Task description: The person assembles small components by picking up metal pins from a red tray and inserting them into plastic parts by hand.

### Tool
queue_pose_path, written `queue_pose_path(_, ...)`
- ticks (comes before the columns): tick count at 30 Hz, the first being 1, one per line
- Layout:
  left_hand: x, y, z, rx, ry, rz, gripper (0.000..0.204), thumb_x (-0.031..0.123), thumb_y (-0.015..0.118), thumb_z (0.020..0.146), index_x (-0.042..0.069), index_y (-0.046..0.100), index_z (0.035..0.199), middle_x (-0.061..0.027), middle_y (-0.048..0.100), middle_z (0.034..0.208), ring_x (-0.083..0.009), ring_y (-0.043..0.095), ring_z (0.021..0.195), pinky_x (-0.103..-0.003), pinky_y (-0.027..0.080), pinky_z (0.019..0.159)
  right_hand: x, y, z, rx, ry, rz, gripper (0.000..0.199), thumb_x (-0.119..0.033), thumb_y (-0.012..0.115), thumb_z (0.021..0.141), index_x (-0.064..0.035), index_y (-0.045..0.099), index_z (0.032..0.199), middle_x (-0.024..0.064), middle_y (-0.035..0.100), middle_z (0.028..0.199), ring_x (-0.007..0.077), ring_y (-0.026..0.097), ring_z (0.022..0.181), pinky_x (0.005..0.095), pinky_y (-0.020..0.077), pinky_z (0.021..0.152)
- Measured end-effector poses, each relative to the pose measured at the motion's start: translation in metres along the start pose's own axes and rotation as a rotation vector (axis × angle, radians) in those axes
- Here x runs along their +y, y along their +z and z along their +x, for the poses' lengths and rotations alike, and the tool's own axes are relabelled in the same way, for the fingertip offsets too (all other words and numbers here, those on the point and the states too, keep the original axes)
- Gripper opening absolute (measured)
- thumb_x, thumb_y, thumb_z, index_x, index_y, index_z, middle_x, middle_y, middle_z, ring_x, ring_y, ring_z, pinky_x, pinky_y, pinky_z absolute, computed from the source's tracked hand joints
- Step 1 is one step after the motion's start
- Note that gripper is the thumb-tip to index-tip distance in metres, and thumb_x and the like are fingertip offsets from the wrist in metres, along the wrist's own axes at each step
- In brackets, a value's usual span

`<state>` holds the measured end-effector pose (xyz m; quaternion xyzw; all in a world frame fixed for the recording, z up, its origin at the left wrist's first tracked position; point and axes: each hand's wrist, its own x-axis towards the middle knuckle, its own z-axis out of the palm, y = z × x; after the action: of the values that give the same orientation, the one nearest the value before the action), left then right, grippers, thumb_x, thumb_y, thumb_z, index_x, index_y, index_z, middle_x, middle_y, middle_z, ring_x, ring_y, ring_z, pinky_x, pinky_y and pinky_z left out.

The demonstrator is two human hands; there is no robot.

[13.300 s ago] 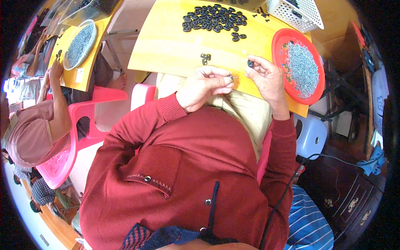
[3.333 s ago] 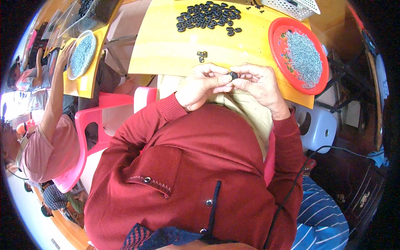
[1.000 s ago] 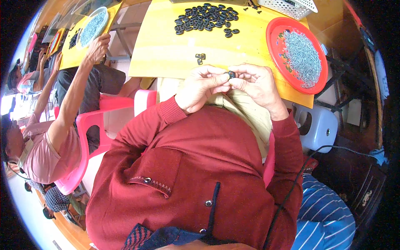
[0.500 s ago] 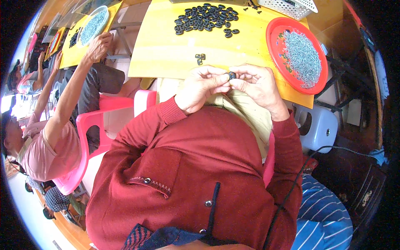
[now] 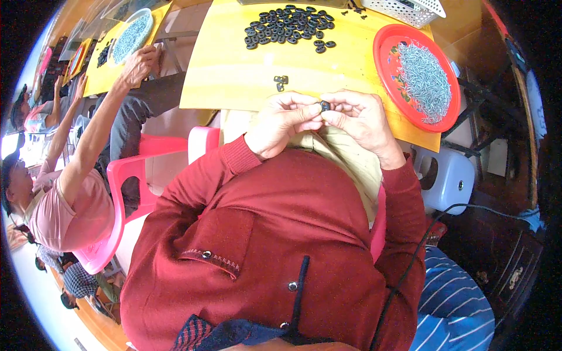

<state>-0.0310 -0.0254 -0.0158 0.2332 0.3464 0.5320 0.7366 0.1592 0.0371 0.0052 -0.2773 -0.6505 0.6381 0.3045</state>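
Note:
Both hands meet at the near edge of the yellow table, around a small black oval piece (image 5: 325, 106). My left hand (image 5: 285, 121) pinches it from the left between thumb and fingers. From the right side my right hand (image 5: 360, 121) closes its thumb and fingertips on the same piece. The fingers cover part of it, so its underside is hidden. Just beyond my left hand lie a few black pieces (image 5: 281, 82). Farther back is a spread of many black oval pieces with holes (image 5: 288, 25).
On the right, a red tray (image 5: 381, 61) holds a heap of silvery screws (image 5: 426, 85). A white perforated basket (image 5: 410, 11) stands at the back right. A blue stool (image 5: 449, 178) is below the tray. To the left, a person sits on a pink chair (image 5: 120, 187) beside another yellow table.
The black piece has turned slightly in my fingertips and my right hand has shifted a little. At left, the other person's leg has moved toward my table.

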Motion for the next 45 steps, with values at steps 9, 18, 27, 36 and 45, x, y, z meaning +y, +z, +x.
queue_pose_path(9, 0.0005, -0.0002, 0.0001, 0.01, -0.014, -0.003, 0.013, 0.004, 0.059, 0.088, 0.0, 0.063, 0.1, -0.0135, 0.066, 0.097, -0.0225, 0.065, 0.086, -0.032, 0.055, 0.08, 0.0, 0.0011, 0.0004, 0.004, -0.011, 0.01, 0.021, -0.007, 0.066, 0.082, 0.0037, 0.065, 0.101, 0.0048, 0.064, 0.086, 0.0094, 0.061, 0.076, 0.0232, 0.0508, 0.068)
queue_pose_path(18, 0.0044, 0.0023, -0.0014, -0.013, -0.014, -0.004, 0.014, 0.003, 0.059, 0.088, 0.001, 0.062, 0.101, -0.0132, 0.066, 0.098, -0.0219, 0.065, 0.087, -0.03, 0.055, 0.079, 0.003, 0.0027, 0.0015, -0.001, -0.016, 0.053, 0.021, -0.004, 0.064, 0.083, 0.0041, 0.064, 0.102, 0.0053, 0.066, 0.086, 0.0099, 0.062, 0.075, 0.0234, 0.0513, 0.068)
queue_pose_path(27, 0.0045, 0.0014, -0.0019, -0.033, -0.038, -0.019, 0.014, 0.006, 0.06, 0.088, 0.002, 0.063, 0.101, -0.0101, 0.066, 0.095, -0.0173, 0.064, 0.084, -0.028, 0.055, 0.076, -0.002, 0.0021, 0.0004, -0.019, 0.004, 0.054, 0.024, -0.005, 0.063, 0.084, 0.0047, 0.062, 0.106, 0.0062, 0.066, 0.086, 0.0102, 0.062, 0.076, 0.0238, 0.0516, 0.069)
queue_pose_path(36, 0.0057, 0.0026, -0.0015, -0.026, -0.027, -0.01, 0.014, 0.008, 0.06, 0.088, 0.002, 0.063, 0.101, -0.0087, 0.066, 0.095, -0.0153, 0.064, 0.084, -0.027, 0.055, 0.076, -0.0018, 0.0018, 0.0008, 0.002, -0.006, 0.018, 0.022, -0.006, 0.064, 0.083, 0.0032, 0.063, 0.103, 0.0041, 0.066, 0.085, 0.0091, 0.062, 0.075, 0.0235, 0.051, 0.069)
queue_pose_path(45, 0.0078, 0.0049, -0.0029, -0.008, -0.027, -0.002, 0.015, 0.007, 0.06, 0.088, 0.001, 0.061, 0.102, -0.0095, 0.066, 0.095, -0.0174, 0.064, 0.085, -0.028, 0.055, 0.077, -0.0047, 0.0043, 0.0001, 0.007, 0.013, 0.036, 0.019, -0.003, 0.063, 0.084, 0.0028, 0.063, 0.102, 0.0035, 0.065, 0.085, 0.0091, 0.061, 0.076, 0.0235, 0.0512, 0.069)
